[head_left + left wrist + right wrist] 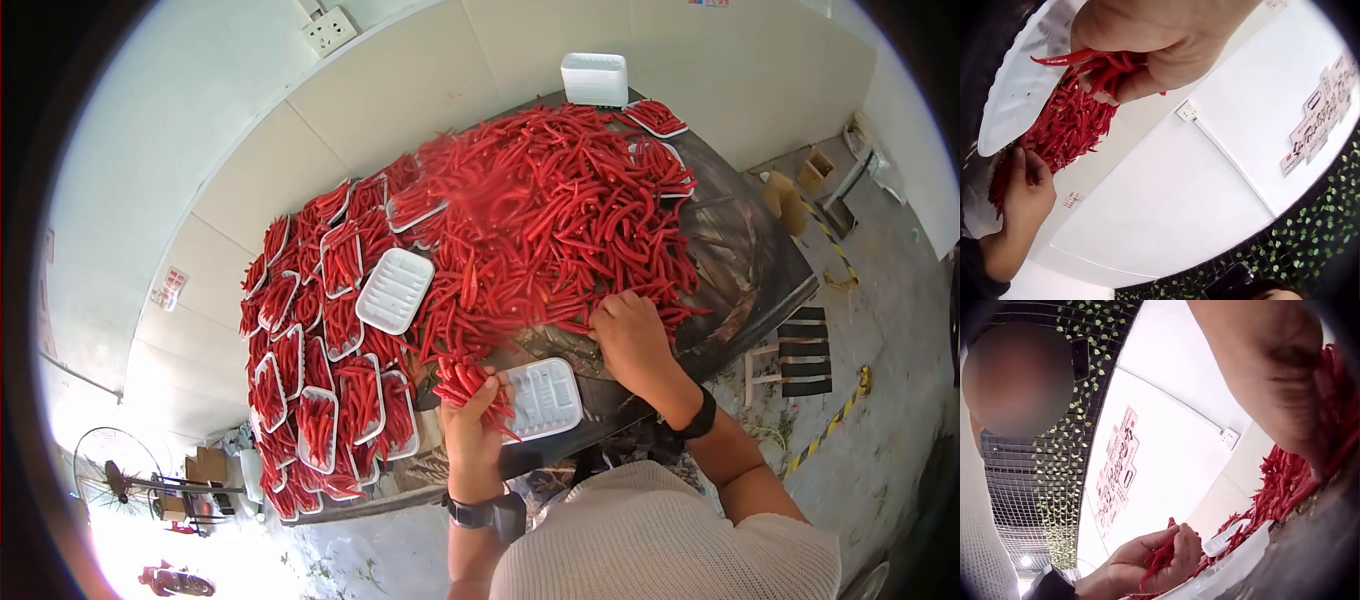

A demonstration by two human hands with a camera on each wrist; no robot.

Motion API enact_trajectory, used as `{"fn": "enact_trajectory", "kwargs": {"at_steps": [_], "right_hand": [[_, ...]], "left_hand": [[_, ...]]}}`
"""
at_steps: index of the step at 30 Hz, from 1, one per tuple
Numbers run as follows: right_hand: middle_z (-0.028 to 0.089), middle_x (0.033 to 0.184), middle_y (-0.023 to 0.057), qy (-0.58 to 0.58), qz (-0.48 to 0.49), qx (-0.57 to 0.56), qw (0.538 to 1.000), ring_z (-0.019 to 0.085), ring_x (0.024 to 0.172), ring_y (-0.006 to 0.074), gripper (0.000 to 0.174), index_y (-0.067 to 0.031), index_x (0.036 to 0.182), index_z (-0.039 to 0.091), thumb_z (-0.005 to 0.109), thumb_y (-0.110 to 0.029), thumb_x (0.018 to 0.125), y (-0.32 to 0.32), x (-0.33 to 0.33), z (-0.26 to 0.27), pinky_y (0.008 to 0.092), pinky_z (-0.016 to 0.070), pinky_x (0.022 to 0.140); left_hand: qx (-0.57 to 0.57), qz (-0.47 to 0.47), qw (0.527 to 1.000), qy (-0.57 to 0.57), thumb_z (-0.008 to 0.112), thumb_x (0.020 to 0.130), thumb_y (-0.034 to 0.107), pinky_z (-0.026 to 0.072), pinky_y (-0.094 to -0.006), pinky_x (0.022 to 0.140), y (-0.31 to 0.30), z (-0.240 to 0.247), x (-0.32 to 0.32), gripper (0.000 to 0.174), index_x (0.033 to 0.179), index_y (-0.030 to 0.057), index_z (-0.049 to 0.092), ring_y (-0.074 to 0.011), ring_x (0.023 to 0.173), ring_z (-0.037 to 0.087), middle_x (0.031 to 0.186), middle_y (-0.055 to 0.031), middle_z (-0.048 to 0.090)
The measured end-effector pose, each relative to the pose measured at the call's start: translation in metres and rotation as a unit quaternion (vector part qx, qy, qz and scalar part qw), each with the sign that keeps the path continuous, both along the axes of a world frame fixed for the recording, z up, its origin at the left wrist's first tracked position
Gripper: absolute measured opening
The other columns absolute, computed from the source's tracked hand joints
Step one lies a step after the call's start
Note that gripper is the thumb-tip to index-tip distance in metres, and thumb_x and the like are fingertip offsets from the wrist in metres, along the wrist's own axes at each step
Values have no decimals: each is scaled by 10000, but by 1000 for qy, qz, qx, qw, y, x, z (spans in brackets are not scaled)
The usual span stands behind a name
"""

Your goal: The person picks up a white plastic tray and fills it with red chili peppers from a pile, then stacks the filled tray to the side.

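My left hand (470, 438) grips a bunch of red chili peppers (462, 380), their ends poking out around the fingers and thumb. Just to its right, a white ribbed plastic tray (550, 395) lies near the table's front edge, partly behind that hand. My right hand (637, 345) reaches to the near edge of a big heap of chili peppers (570, 220). Its fingers bend down among them, and I cannot tell whether they pinch any. In the left wrist view the bunch (1110, 67) shows between thumb and fingers, with the right hand (1025, 203) low at the heap.
Trays filled with chili peppers (318, 430) crowd the table's left side, some overlapping. A white tray (396, 290) lies tilted on the peppers between them and the heap. Stacked white trays (594, 80) stand at the back, beside a filled tray (657, 118). The wall borders the far side.
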State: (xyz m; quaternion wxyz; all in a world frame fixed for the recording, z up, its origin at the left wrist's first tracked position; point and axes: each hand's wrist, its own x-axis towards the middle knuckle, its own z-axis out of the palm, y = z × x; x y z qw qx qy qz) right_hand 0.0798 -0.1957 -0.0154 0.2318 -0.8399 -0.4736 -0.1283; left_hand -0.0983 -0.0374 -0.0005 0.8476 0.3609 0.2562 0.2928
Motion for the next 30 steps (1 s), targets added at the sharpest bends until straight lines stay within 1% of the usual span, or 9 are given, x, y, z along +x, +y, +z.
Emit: {"fn": "enact_trajectory", "kwargs": {"at_steps": [2,5,7,14,16,19,24,26,30], "right_hand": [[587,890,59,-14,-9,13,1000,560,914,293,154,-69,873,638,732,-134,769,7,-5,0,406,434,754],[603,883,75,133,47,101,985,566,862,302,140,-61,888,621,708,-129,802,18,-26,11,419,436,751],[611,854,91,154,138,197,958,570,813,314,124,-59,900,622,692,-130,825,28,-46,17,434,439,743],[610,855,99,184,232,237,925,575,830,317,121,-52,906,649,698,-110,812,30,-33,11,431,444,744],[580,831,103,91,77,144,982,568,834,318,87,-48,835,641,672,-92,767,20,-16,15,425,447,729],[583,853,103,26,8,8,1000,571,850,318,63,-40,812,646,665,-81,768,11,-2,1,436,447,726],[602,882,124,76,39,44,995,592,863,330,62,-26,811,646,653,-86,819,14,-5,9,448,461,743],[630,920,125,283,151,177,931,615,868,337,92,-15,892,654,670,-89,841,13,-10,23,431,485,759],[647,874,103,386,328,107,855,639,811,251,171,-3,980,637,709,-62,836,11,-13,50,345,501,694]], "left_hand": [[14,-24,1000,3,637,870,-58,539,-304,665,0,-1,2,195,1055,-24,585,-226,782,654,910,-138,649],[38,-43,998,28,633,882,-53,544,-315,684,-4,-2,5,210,1080,-19,571,-218,815,652,932,-125,641],[53,-20,998,26,636,890,-47,545,-331,705,-8,-3,12,237,1107,-12,547,-214,833,647,941,-112,631],[57,-13,998,16,644,903,-24,543,-335,735,-6,-1,4,238,1113,2,533,-205,814,636,928,-100,625],[29,-10,999,15,654,893,-28,535,-327,728,-2,-6,0,250,1112,3,537,-201,808,634,920,-98,625],[19,-24,999,27,662,881,-36,530,-318,716,-2,-5,1,262,1108,1,538,-200,796,631,906,-100,624],[77,-46,996,11,664,878,-37,526,-313,715,-5,-5,5,273,1116,-5,535,-193,796,629,908,-99,630],[73,-46,996,15,665,875,-39,526,-314,716,-5,-3,4,281,1121,-7,532,-191,800,627,912,-98,632],[77,-57,995,17,679,870,-30,532,-315,717,-7,7,4,334,1165,-11,524,-196,819,635,923,-91,635]]}}
